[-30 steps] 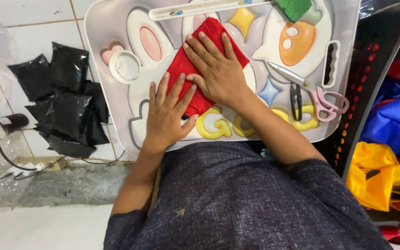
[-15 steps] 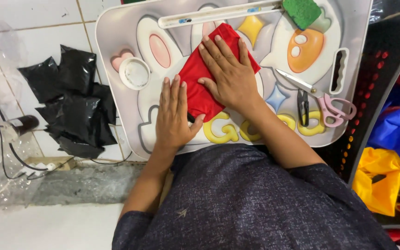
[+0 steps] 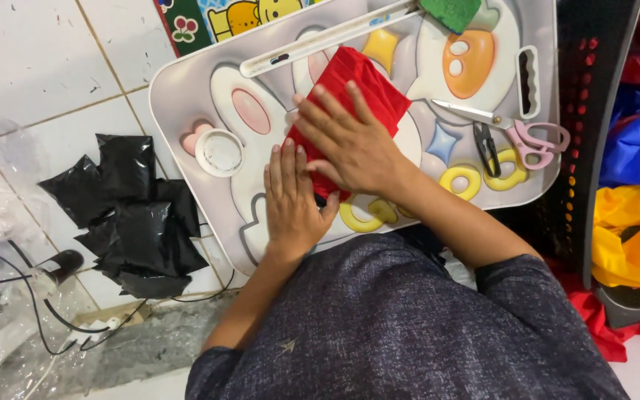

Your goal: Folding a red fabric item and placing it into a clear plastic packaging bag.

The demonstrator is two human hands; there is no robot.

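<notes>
We are pressing both hands flat, fingers spread, on a folded red cloth (image 3: 350,96) lying mid-frame on the tray-like bench (image 3: 179,96): left hand (image 3: 290,196) on its lower edge, right hand (image 3: 350,141) across its middle. Any uneven push is risking the pleats sliding apart toward the scissors (image 3: 512,133) at right.

Home floor used as small craft or packing spot. White tiled floor (image 3: 31,67) with low cartoon-printed lap bench (image 3: 187,96) as work surface. On bench: pink-handled scissors (image 3: 516,130), thread snips (image 3: 485,144), long ruler (image 3: 327,37), small round lid (image 3: 218,152). Left of bench: pile of black plastic pouches (image 3: 135,215), clear plastic sheeting (image 3: 1,185), cables. Right of bench: black crate (image 3: 594,89), blue, yellow and red fabric (image 3: 635,237)
</notes>
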